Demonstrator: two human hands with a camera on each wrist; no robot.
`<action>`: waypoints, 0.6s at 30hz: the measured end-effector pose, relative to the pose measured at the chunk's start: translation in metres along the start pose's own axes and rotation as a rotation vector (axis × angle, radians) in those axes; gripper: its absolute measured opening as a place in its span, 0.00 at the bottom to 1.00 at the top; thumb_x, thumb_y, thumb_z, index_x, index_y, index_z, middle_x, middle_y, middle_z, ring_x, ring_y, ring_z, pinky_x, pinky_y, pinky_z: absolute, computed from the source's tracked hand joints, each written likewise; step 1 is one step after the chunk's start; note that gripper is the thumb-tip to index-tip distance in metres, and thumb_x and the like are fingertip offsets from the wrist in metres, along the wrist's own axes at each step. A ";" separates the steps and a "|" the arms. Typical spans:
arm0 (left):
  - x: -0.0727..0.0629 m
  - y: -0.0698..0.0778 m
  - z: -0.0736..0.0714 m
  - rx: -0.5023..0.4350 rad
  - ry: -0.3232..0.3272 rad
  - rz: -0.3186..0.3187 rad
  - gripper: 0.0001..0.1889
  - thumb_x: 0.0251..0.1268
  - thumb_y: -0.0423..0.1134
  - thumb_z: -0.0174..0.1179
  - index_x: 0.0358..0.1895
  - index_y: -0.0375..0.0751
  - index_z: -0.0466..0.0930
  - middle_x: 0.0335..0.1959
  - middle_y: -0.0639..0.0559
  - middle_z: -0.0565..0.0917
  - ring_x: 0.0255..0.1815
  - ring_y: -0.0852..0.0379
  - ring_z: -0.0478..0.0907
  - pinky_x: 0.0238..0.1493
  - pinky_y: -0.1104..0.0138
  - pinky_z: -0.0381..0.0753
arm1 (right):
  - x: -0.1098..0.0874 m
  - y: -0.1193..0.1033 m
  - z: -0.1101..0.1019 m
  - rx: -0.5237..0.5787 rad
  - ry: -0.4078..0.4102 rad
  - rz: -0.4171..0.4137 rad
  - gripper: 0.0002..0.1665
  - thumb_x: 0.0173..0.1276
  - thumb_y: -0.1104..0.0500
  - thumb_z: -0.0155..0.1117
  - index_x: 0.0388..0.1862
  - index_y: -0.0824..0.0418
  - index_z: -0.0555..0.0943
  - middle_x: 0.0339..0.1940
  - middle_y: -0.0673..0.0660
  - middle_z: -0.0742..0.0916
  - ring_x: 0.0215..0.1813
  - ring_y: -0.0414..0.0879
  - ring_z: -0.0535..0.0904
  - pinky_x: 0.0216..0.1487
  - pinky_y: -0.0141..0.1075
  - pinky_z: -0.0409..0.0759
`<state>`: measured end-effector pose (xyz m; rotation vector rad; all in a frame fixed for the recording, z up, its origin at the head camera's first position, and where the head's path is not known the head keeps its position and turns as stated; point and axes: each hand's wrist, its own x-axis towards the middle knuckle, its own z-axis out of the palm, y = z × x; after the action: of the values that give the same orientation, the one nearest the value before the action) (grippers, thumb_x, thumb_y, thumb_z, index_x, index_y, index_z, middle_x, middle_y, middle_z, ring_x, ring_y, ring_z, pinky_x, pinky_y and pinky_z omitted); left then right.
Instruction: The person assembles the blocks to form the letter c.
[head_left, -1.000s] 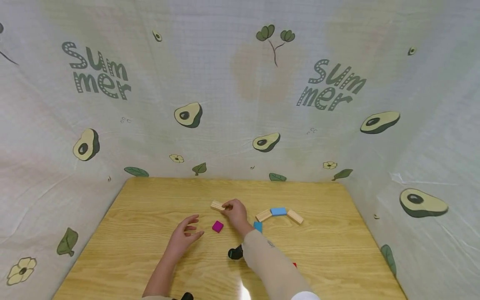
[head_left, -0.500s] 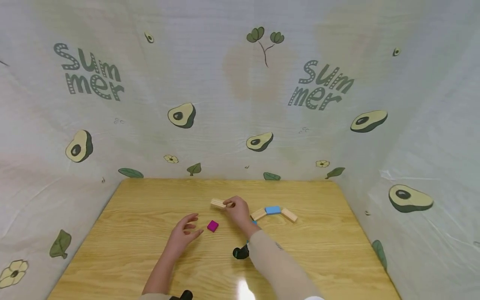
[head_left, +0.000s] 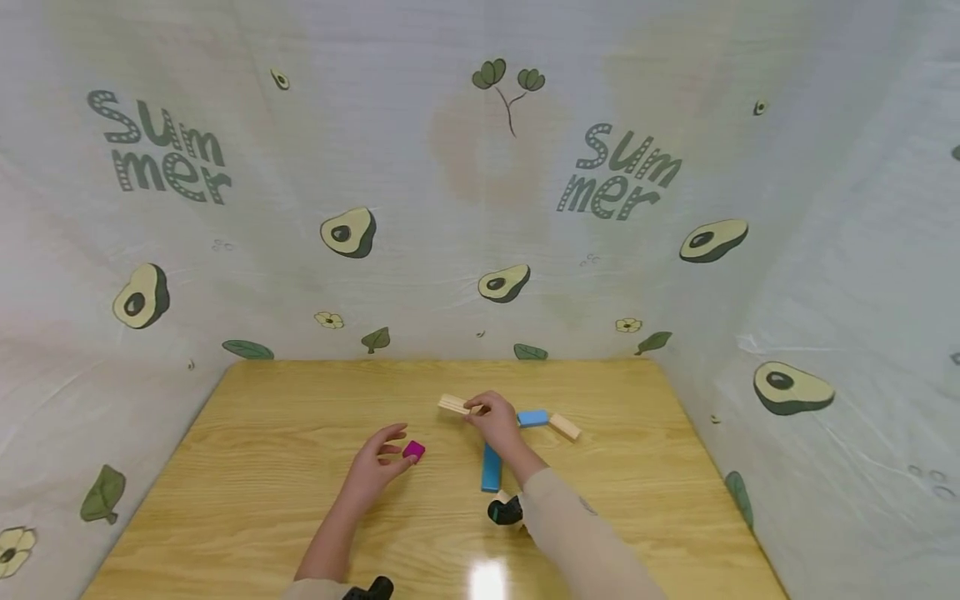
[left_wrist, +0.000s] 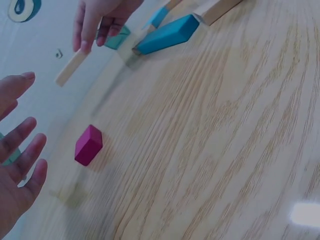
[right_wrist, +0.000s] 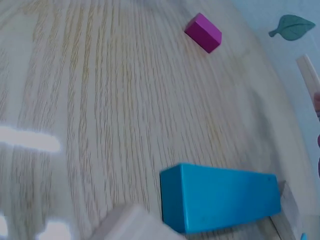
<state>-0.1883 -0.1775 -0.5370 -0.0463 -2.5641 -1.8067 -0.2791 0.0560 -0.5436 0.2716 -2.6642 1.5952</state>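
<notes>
My right hand point(head_left: 498, 421) pinches one end of a plain wooden block point(head_left: 453, 404) between thumb and fingers, and the block's other end points left. In the left wrist view that wooden block point(left_wrist: 71, 68) stands out against the backdrop, with a shadow on the table. My left hand point(head_left: 378, 462) has its fingers loosely spread beside a small magenta block point(head_left: 414, 451); the left wrist view shows a gap between them. The magenta block point(right_wrist: 203, 33) rests on the tabletop, also seen in the right wrist view. Below the right hand lies a long blue block point(head_left: 491, 468).
Another blue block point(head_left: 533, 418) and a plain wooden block point(head_left: 566, 427) continue a curved row to the right of my right hand. One more wooden block point(head_left: 502, 497) is partly hidden by the right wrist camera. A patterned cloth point(head_left: 420, 167) stands behind the wooden table point(head_left: 300, 467).
The head view has shifted to the right. Against the table, my right hand has carried the wooden block rightward, toward the curved row. My left hand has come closer to the magenta block.
</notes>
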 end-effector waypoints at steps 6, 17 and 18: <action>0.004 0.004 0.015 -0.016 -0.017 0.029 0.29 0.60 0.33 0.69 0.65 0.37 0.72 0.59 0.38 0.76 0.54 0.42 0.75 0.54 0.48 0.74 | -0.009 0.005 -0.020 0.014 0.013 -0.011 0.07 0.61 0.63 0.73 0.39 0.57 0.87 0.42 0.52 0.83 0.38 0.46 0.77 0.32 0.35 0.79; 0.009 0.015 0.046 -0.030 -0.092 0.062 0.30 0.59 0.34 0.70 0.66 0.38 0.72 0.58 0.36 0.76 0.54 0.38 0.74 0.55 0.47 0.73 | -0.028 0.015 -0.052 0.027 0.029 -0.024 0.07 0.60 0.64 0.73 0.38 0.58 0.87 0.40 0.52 0.83 0.37 0.45 0.77 0.35 0.35 0.78; 0.009 0.016 0.048 -0.035 -0.102 0.065 0.30 0.59 0.34 0.69 0.66 0.38 0.72 0.58 0.36 0.76 0.54 0.37 0.74 0.55 0.46 0.72 | -0.030 0.016 -0.054 0.030 0.040 -0.031 0.08 0.59 0.65 0.73 0.38 0.58 0.87 0.40 0.52 0.83 0.37 0.46 0.77 0.35 0.36 0.78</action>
<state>-0.1963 -0.1264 -0.5381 -0.2250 -2.5650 -1.8728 -0.2562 0.1151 -0.5350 0.2777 -2.5960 1.6154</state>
